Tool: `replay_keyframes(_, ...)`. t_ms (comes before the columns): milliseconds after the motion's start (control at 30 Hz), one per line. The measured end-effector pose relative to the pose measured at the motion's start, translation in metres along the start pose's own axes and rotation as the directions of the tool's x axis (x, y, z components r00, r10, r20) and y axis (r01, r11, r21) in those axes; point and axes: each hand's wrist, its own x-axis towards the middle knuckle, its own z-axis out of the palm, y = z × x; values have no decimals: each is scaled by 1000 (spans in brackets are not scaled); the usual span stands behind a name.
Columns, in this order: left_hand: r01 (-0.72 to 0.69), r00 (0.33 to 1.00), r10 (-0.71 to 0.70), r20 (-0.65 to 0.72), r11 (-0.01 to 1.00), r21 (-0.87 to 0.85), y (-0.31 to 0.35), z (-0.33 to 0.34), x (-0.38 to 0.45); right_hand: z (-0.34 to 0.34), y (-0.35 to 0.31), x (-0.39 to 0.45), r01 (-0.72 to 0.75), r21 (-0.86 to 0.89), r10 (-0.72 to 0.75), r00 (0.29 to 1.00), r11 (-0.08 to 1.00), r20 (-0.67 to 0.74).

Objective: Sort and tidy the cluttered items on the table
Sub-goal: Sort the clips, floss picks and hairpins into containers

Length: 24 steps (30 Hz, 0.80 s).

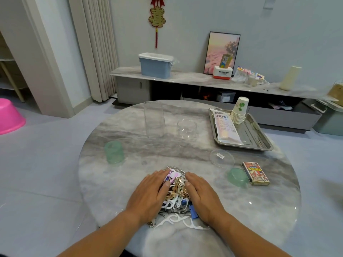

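A mixed pile of small items (176,193), with white floss picks, hairpins, blue clips and gold bits, lies near the front of the round marble table (130,138). My left hand (150,193) presses flat against the pile's left side. My right hand (202,195) presses flat against its right side, so the heap sits squeezed between both palms. Farther back stand a tall clear square container (154,119) and a short clear round jar (186,128). A green jar (113,153) stands at the left.
A steel tray (259,138) at the back right holds a white packet (225,127) and stacked paper cups (239,112). A clear lid (221,158), a green lid (236,176) and a card box (255,173) lie at the right. A low cabinet stands behind the table.
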Motion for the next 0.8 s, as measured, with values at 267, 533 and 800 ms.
replay_keyframes(267, 60, 991, -73, -108, 991, -123, -8, -39, 57, -33, 10, 35, -17, 85, 18, 1000, 996, -10)
replay_keyframes(533, 96, 993, -79, -88, 975, 200, -22, -82, 183, -33, 8, 100, 13, 76, -15, 1000, 997, 25)
replay_keyframes(800, 140, 990, -134, -41, 955, 263, -61, -62, 227, -24, 21, 120, 9, 26, -11, 997, 1000, 71)
